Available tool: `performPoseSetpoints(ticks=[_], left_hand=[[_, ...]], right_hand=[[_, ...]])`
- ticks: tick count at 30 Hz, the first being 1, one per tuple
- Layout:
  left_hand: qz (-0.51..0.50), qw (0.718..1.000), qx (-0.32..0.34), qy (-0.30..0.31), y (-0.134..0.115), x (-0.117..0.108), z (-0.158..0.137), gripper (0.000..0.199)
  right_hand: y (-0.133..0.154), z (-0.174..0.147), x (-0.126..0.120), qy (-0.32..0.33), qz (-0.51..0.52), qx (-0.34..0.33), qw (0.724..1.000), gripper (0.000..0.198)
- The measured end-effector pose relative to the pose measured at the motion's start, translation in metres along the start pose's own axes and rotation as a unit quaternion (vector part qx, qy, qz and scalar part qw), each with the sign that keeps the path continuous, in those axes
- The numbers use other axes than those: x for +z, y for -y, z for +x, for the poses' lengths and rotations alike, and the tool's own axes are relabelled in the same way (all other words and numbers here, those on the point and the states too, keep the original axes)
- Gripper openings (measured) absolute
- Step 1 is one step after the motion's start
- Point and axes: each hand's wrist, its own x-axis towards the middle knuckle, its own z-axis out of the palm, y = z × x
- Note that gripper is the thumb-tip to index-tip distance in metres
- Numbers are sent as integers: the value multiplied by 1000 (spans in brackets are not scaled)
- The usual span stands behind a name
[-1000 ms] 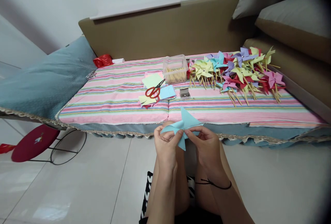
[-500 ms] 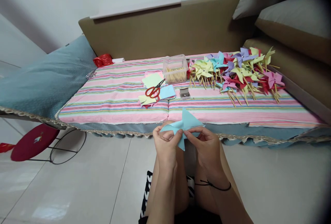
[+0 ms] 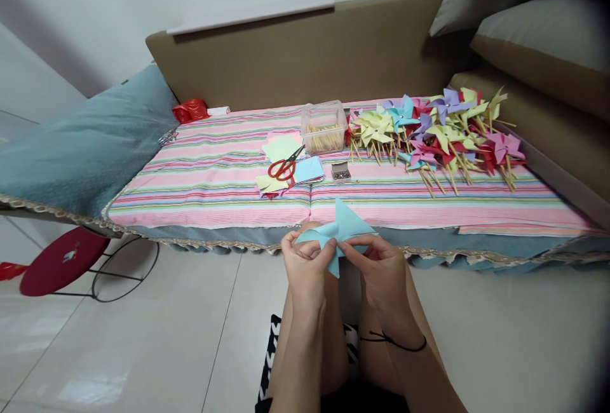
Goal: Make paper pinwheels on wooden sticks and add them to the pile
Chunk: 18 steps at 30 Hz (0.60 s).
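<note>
Between my hands, above my knees, is a light blue paper pinwheel (image 3: 350,219), partly folded, with some blades bent in to its middle. My left hand (image 3: 307,260) is closed on its left side, the thumb pressing near the centre. On the other side my right hand (image 3: 381,264) pinches the paper by the centre with thumb and fingers. Both thumb tips nearly meet there, and what lies under them is hidden. Beyond the paper, on the striped cloth (image 3: 214,175), a small open box of metal pins (image 3: 340,173) lies near red-handled scissors (image 3: 284,165).
Blue and yellow paper sheets (image 3: 309,170) lie under and beside the scissors. Behind them is a clear plastic box (image 3: 324,130) of short wooden sticks. Many finished pinwheels (image 3: 448,136) are heaped at the right. A red stool (image 3: 67,260) stands at the left on the floor.
Hardly anything differs. Both hands keep their hold on the blue pinwheel in the same place, and the view has shifted very slightly.
</note>
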Motion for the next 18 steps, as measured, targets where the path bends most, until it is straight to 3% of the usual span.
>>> performPoseSetpoints(ticks=[4,7,11,14,18], left_hand=[[27,999,21,3,-2,-10,10,62],[87,993,2,77,-8,-17,18,63],[155,970,-27,184,-17,-18,22,61],[184,962,-16,199,-20,-17,22,59],[250,943,28,219,-22,-19,22,54]], right_hand=[[7,9,-17,34,53,26,998,25],[14,22,-33,89,107,58,989,59],[23,31,-43,213,77,132,965,92],[28,29,-41,265,25,143,953,94],[29,24,-39,214,-37,97,971,84]])
